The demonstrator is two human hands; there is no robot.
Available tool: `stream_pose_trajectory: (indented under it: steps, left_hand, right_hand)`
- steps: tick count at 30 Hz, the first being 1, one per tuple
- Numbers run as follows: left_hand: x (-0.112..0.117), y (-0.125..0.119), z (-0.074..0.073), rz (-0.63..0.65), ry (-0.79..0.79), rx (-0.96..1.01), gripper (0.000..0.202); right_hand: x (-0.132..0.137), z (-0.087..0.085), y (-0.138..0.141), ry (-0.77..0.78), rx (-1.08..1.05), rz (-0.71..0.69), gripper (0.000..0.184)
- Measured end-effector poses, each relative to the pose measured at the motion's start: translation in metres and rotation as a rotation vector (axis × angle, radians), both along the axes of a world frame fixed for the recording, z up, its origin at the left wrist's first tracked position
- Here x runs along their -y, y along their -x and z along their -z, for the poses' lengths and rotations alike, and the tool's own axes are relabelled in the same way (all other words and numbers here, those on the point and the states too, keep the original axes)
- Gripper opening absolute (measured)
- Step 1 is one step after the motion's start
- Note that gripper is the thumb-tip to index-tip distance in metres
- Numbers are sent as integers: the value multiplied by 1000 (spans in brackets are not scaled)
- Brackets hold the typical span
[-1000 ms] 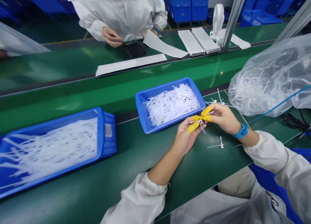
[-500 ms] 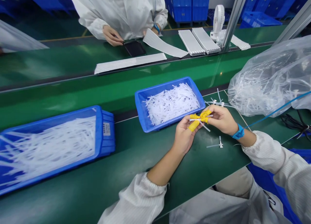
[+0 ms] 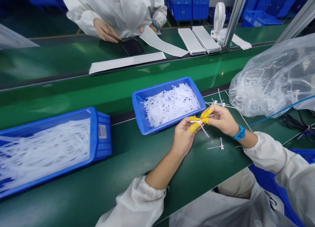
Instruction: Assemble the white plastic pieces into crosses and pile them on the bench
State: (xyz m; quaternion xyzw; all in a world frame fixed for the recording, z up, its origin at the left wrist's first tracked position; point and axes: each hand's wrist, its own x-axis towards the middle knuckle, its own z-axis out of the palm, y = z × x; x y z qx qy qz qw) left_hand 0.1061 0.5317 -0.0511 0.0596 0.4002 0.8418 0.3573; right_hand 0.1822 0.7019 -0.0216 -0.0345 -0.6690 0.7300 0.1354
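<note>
Slim, stiff white plastic tie (image 3: 204, 130) pinched between yellow rubber-capped fingers (image 3: 194, 127) of left hand (image 3: 183, 140) and right hand (image 3: 221, 120), just beside the blue tray (image 3: 137, 113).

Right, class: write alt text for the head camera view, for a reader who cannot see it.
The left hand and right hand, in yellow fingertip covers, pinch a small white plastic piece above a green bench. Beyond lies a small blue tray of white pieces; a larger blue tray sits left, a clear bag right.

Table (image 3: 128, 145) lies open between small tray (image 3: 137, 109) and large tray (image 3: 103, 135); plastic bag (image 3: 270, 76) blocks the right.
</note>
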Motion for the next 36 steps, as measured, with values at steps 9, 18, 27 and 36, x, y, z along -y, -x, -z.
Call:
stream_pose_trajectory:
  steps: [9,18,27,36]
  left_hand:
    - [0,0,3,6,51,24,44]
    - [1,0,-4,66,66,49,48]
    - [1,-1,-3,52,65,9,44]
    - [1,-2,3,29,101,-31,48]
  right_hand:
    - [1,-3,1,89,26,-54,34]
    - [-2,0,1,130,52,-51,35]
    - [-6,-12,0,22,64,-89,35]
    - [-9,-13,-2,-87,75,-134,25]
